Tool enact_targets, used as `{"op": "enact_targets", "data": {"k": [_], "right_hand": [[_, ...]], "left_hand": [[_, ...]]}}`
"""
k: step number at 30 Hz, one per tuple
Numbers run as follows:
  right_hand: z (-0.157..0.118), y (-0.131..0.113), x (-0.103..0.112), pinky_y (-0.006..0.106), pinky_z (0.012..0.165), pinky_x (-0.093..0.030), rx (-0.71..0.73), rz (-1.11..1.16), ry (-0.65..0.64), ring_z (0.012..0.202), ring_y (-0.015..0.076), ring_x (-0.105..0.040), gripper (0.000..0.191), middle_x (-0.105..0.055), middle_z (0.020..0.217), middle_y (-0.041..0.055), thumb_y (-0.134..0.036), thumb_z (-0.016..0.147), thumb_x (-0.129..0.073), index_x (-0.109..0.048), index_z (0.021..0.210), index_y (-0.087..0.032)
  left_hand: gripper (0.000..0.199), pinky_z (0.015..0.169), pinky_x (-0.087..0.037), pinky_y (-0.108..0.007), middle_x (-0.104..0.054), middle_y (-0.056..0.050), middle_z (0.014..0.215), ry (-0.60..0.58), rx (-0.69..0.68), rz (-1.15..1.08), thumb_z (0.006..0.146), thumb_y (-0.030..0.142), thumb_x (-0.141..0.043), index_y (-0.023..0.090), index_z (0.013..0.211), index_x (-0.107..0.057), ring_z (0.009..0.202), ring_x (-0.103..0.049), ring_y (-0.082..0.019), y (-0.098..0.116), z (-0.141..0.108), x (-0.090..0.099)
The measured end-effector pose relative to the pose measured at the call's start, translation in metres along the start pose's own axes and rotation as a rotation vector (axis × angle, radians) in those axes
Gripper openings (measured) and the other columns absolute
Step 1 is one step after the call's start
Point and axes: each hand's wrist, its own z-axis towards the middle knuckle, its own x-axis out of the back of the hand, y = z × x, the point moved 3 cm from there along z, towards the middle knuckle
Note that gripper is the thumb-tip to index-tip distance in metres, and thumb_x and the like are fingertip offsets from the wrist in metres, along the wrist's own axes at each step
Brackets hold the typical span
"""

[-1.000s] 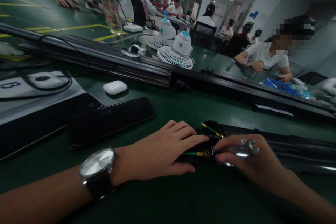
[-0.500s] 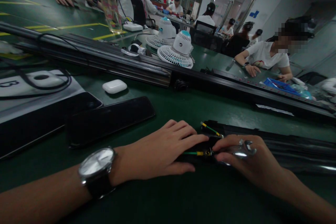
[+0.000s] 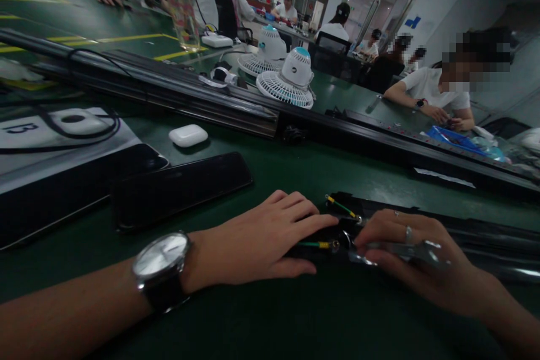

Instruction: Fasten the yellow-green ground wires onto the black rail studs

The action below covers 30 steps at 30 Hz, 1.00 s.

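Observation:
My left hand [image 3: 270,236], with a watch [image 3: 162,261] on its wrist, lies spread and palm down over a black part whose near side is hard to make out. Pinched in my right hand [image 3: 417,259] is a silver wrench [image 3: 405,251], its open jaw pointing right and its other end just right of a screw terminal [image 3: 334,246]. A green wire with a yellow sleeve [image 3: 316,244] runs from under my left hand to that terminal. Behind it, a second green-yellow wire [image 3: 341,206] stands up at a slant from the black part.
Long black profiles [image 3: 476,225] lie at the right. A phone-like black slab [image 3: 185,188] and a white earbud case [image 3: 188,135] are left of my hands. A long black rail [image 3: 358,132] crosses behind, with white fans [image 3: 291,79] beyond. A co-worker [image 3: 439,90] sits across at the right.
My right hand has moved a little right, drawing the wrench away from the terminal; the wrench has turned slightly. My left hand stays in place. The co-worker's hands have come together.

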Motion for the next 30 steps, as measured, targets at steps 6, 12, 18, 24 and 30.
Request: {"op": "enact_targets", "data": {"k": [6, 12, 18, 24, 30], "right_hand": [[0.000, 0.006, -0.014, 0.025, 0.071, -0.048, -0.040, -0.022, 0.033, 0.079, 0.0130, -0.064, 0.009, -0.070, 0.091, 0.0008, -0.023, 0.101, -0.063, -0.066, 0.109, -0.022], [0.001, 0.006, -0.017, 0.027, 0.071, -0.049, -0.019, -0.079, 0.078, 0.076, 0.0139, -0.065, 0.007, -0.072, 0.087, 0.0015, -0.018, 0.100, -0.060, -0.065, 0.105, -0.020], [0.002, 0.002, -0.014, 0.028, 0.071, -0.052, -0.019, -0.031, 0.139, 0.078, 0.0158, -0.068, 0.009, -0.074, 0.089, 0.0030, -0.018, 0.099, -0.061, -0.066, 0.107, -0.020], [0.003, 0.003, -0.017, 0.026, 0.070, -0.052, -0.022, -0.033, 0.126, 0.076, 0.0141, -0.067, 0.009, -0.073, 0.088, 0.0025, -0.017, 0.098, -0.062, -0.066, 0.106, -0.021], [0.002, 0.002, -0.015, 0.026, 0.069, -0.051, -0.050, -0.011, 0.143, 0.075, 0.0133, -0.067, 0.008, -0.074, 0.088, 0.0019, -0.016, 0.098, -0.062, -0.068, 0.102, -0.020]], "left_hand": [[0.066, 0.104, -0.037, -0.038, -0.057, -0.006, 0.140, -0.005, -0.003, -0.019, 0.093, 0.043, -0.070, 0.029, 0.151, -0.041, 0.125, -0.052, -0.026, -0.001, -0.001, -0.001], [0.067, 0.106, -0.036, -0.038, -0.057, -0.006, 0.139, -0.012, 0.000, -0.016, 0.093, 0.044, -0.070, 0.029, 0.151, -0.041, 0.126, -0.051, -0.026, -0.001, -0.001, -0.001], [0.067, 0.103, -0.038, -0.038, -0.058, -0.007, 0.138, -0.003, 0.000, -0.021, 0.092, 0.043, -0.071, 0.029, 0.150, -0.041, 0.123, -0.053, -0.026, -0.001, 0.000, -0.001], [0.066, 0.103, -0.039, -0.038, -0.058, -0.006, 0.138, 0.004, -0.002, -0.015, 0.092, 0.043, -0.071, 0.030, 0.150, -0.042, 0.123, -0.053, -0.026, -0.001, 0.000, 0.000], [0.066, 0.104, -0.037, -0.038, -0.057, -0.007, 0.139, -0.010, -0.002, -0.024, 0.093, 0.043, -0.070, 0.029, 0.151, -0.040, 0.124, -0.052, -0.026, -0.001, 0.000, 0.000]]}}
